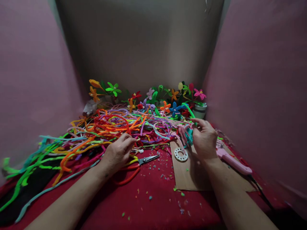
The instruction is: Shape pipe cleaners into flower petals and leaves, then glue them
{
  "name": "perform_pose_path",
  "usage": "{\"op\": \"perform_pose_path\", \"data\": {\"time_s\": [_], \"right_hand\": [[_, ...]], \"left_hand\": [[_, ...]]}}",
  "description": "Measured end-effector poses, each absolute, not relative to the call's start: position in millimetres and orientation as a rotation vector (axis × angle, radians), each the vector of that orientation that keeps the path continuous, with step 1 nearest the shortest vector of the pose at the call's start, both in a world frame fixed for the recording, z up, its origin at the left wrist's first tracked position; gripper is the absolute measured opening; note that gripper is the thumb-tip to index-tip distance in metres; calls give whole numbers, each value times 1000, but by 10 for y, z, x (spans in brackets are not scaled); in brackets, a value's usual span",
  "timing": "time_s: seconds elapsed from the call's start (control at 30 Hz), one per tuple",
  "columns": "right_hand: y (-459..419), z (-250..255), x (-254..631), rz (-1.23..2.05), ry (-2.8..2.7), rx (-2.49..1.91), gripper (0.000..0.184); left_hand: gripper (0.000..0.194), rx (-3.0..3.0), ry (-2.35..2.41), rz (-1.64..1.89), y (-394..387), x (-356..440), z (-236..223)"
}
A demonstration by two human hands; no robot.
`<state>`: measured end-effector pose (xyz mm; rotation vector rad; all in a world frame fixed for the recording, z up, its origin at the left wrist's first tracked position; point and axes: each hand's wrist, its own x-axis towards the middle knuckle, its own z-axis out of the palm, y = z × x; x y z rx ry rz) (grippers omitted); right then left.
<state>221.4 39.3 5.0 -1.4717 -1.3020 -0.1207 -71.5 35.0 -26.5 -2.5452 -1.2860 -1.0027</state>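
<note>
My left hand [118, 152] rests at the near edge of a big heap of colourful pipe cleaners [115, 127], its fingers curled in a pinch on a thin strand I cannot name. My right hand [203, 139] is closed around a small piece made of pink and teal pipe cleaners [185, 134], with a green strand [189, 110] rising from it. Just below that piece lies a white ring with holes [181, 154] on a sheet of cardboard [192, 175].
Scissors with orange handles [141, 161] lie between my hands on the red cloth [148, 204]. A pink glue gun [231, 161] lies at the right. Finished pipe-cleaner flowers [153, 95] and a small jar [200, 110] stand at the back. Pink walls close in both sides.
</note>
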Motion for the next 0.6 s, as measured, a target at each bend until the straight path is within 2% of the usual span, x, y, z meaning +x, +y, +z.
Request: {"op": "perform_pose_path", "data": {"time_s": [0.17,0.27,0.47,0.6], "right_hand": [[390,68,2140,322,-1095,-1295,44],[373,60,2076,478,-1165,-1211,37],[297,73,1979,380,-1312,-1190,14],[266,47,1943,308,-1401,-1168,8]], "left_hand": [[21,-2524,-1256,-1002,350,-704,-259],[21,-2519,-1250,-1006,353,-709,-268],[20,-2543,-1252,-1006,369,-727,-282],[21,-2535,-1287,-1030,360,-742,-286]]}}
